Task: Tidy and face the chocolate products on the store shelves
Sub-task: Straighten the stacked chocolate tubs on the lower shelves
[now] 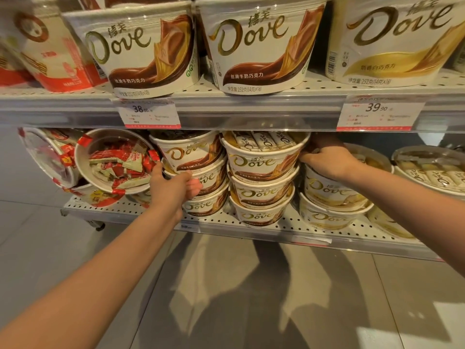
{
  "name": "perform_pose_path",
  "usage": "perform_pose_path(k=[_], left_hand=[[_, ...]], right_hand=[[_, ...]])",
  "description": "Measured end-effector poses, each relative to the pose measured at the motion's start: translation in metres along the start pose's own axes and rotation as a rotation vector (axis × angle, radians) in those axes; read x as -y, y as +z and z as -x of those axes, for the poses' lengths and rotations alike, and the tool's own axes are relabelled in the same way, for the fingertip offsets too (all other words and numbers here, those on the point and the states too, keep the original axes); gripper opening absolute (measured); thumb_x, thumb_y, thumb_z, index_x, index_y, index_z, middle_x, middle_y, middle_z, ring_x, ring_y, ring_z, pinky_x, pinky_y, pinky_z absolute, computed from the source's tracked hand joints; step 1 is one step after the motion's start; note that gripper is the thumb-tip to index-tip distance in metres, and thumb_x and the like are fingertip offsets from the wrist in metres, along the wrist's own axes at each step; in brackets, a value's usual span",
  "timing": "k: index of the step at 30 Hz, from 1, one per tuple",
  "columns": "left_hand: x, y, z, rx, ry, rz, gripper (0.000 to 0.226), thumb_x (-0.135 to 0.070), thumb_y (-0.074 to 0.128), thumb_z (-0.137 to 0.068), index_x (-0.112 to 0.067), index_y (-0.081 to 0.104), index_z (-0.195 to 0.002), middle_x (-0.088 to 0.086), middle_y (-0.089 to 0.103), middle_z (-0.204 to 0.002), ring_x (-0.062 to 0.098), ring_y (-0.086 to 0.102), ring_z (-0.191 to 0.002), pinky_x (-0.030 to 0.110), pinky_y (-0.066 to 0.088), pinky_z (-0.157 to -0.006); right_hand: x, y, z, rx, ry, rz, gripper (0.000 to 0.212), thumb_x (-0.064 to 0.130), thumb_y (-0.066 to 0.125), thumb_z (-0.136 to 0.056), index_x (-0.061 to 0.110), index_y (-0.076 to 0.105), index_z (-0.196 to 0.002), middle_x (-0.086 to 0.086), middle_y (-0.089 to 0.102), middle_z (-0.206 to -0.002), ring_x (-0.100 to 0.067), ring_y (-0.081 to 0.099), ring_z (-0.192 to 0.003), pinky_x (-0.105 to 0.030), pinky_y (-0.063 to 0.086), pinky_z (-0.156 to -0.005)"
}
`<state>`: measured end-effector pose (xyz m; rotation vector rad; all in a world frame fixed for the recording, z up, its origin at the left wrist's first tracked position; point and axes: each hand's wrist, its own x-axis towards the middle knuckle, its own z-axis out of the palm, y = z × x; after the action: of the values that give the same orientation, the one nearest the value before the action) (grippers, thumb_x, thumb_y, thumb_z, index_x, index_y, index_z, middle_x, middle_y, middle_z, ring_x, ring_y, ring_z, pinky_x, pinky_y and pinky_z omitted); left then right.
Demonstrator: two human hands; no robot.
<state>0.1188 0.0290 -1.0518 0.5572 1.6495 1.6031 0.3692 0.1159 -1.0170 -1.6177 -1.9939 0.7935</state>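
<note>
Two bare hands reach into the lower shelf [130,206] of a perforated store rack. The left hand [173,188] curls its fingers against the side of the left stack of brown Dove milk-chocolate tubs [198,172], thumb up beside a tipped tub of red-wrapped candies [118,161] that leans with its clear lid facing outward and crowds the stack from the left. Another red-and-white tub [46,157] lies tilted beyond it at the shelf's end. The right hand [327,157] grips the right rim of the top tub on the middle stack of brown Dove tubs [263,177], fingers bent over the edge; its fingertips are lost in the shadow under the upper shelf, so how far they wrap I cannot tell. That wrist lies over a stack of cream-gold Dove white-chocolate tubs [332,195], which stand just beside the middle stack, and more gold tubs [432,170] sit further right. Above, on the upper shelf [251,112], three large Dove tubs face forward: two brown [141,46] [259,44] and one gold [392,39], with price tags reading 38.00 [148,113] and 39.90 [380,115] clipped to the rail.
</note>
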Motion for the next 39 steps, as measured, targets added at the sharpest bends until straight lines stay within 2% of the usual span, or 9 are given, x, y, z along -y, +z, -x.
perform_pose_path(k=[2, 8, 16, 19, 21, 26, 30, 35, 39], left_hand=[[0.001, -0.001, -0.003, -0.014, 0.009, -0.02, 0.067, 0.004, 0.049, -0.09, -0.021, 0.021, -0.144, 0.009, 0.058, -0.072, 0.012, 0.057, -0.054, 0.021, 0.049, -0.049], [0.005, 0.0, -0.008, -0.044, 0.007, -0.016, 0.06, 0.006, 0.047, -0.088, -0.015, 0.021, -0.139, 0.009, 0.058, -0.067, 0.008, 0.052, -0.044, 0.022, 0.043, -0.049], [0.007, -0.006, -0.022, -0.045, -0.009, -0.042, 0.046, 0.006, 0.043, -0.086, -0.01, 0.036, -0.129, 0.004, 0.057, -0.062, 0.01, 0.05, -0.051, 0.022, 0.04, -0.049], [0.011, -0.002, -0.021, -0.085, 0.005, -0.014, 0.018, 0.002, 0.044, -0.089, -0.003, 0.049, -0.105, 0.002, 0.057, -0.055, 0.008, 0.048, -0.046, 0.02, 0.041, -0.047], [0.015, 0.003, -0.009, -0.099, 0.012, 0.054, 0.012, -0.007, 0.047, -0.093, -0.003, 0.049, -0.104, 0.003, 0.055, -0.059, 0.009, 0.049, -0.048, 0.019, 0.042, -0.047], [0.03, 0.019, 0.038, 0.17, -0.175, 0.095, 0.025, -0.018, 0.052, -0.094, -0.003, 0.048, -0.114, 0.01, 0.056, -0.067, 0.02, 0.058, -0.063, 0.032, 0.05, -0.06], [0.027, 0.035, 0.041, 0.375, -0.19, -0.07, 0.044, -0.017, 0.07, -0.081, 0.004, 0.052, -0.115, 0.017, 0.066, -0.089, 0.025, 0.071, -0.077, 0.03, 0.057, -0.064], [0.019, 0.047, 0.033, 0.363, -0.163, -0.083, 0.034, -0.013, 0.065, -0.086, 0.01, 0.054, -0.108, 0.018, 0.066, -0.089, 0.025, 0.071, -0.08, 0.027, 0.058, -0.066], [0.018, 0.052, 0.03, 0.337, -0.187, -0.05, 0.013, -0.009, 0.057, -0.091, 0.002, 0.056, -0.086, 0.012, 0.064, -0.075, 0.021, 0.069, -0.077, 0.026, 0.057, -0.07]], right_hand=[[0.003, -0.001, 0.001, 0.091, 0.033, 0.089, 0.012, 0.021, 0.055, -0.091, 0.013, 0.056, -0.101, -0.003, 0.054, -0.086, -0.018, 0.051, -0.083, -0.022, 0.037, -0.064], [-0.005, -0.004, 0.006, 0.196, -0.027, 0.167, 0.055, 0.032, 0.06, -0.086, 0.022, 0.041, -0.137, -0.009, 0.052, -0.129, -0.022, 0.047, -0.106, -0.028, 0.036, -0.083], [-0.011, 0.006, 0.001, 0.186, -0.166, 0.437, 0.076, 0.052, 0.07, -0.073, 0.02, 0.04, -0.135, -0.003, 0.054, -0.132, -0.025, 0.052, -0.116, -0.03, 0.041, -0.088], [-0.013, 0.01, 0.001, 0.144, -0.203, 0.476, 0.075, 0.057, 0.069, -0.072, 0.024, 0.043, -0.134, -0.001, 0.057, -0.129, -0.023, 0.055, -0.113, -0.032, 0.045, -0.086], [-0.016, 0.011, 0.002, 0.075, -0.258, 0.51, 0.071, 0.057, 0.068, -0.072, 0.024, 0.046, -0.132, -0.001, 0.061, -0.123, -0.023, 0.057, -0.109, -0.03, 0.044, -0.079], [-0.02, 0.014, 0.003, -0.022, -0.332, 0.532, 0.064, 0.058, 0.069, -0.069, 0.022, 0.057, -0.121, -0.001, 0.067, -0.103, -0.019, 0.061, -0.093, -0.025, 0.04, -0.07], [-0.022, 0.015, 0.001, -0.011, -0.334, 0.46, 0.068, 0.059, 0.073, -0.064, 0.023, 0.058, -0.12, 0.0, 0.065, -0.115, -0.019, 0.06, -0.103, -0.029, 0.048, -0.08], [-0.024, 0.007, 0.001, 0.043, -0.283, 0.295, 0.054, 0.041, 0.08, -0.067, 0.016, 0.062, -0.111, -0.001, 0.061, -0.119, -0.019, 0.055, -0.108, -0.026, 0.04, -0.082], [-0.023, -0.001, 0.002, 0.128, -0.259, 0.22, 0.036, 0.018, 0.073, -0.076, 0.015, 0.061, -0.11, 0.0, 0.061, -0.114, -0.019, 0.053, -0.109, -0.023, 0.036, -0.082]])
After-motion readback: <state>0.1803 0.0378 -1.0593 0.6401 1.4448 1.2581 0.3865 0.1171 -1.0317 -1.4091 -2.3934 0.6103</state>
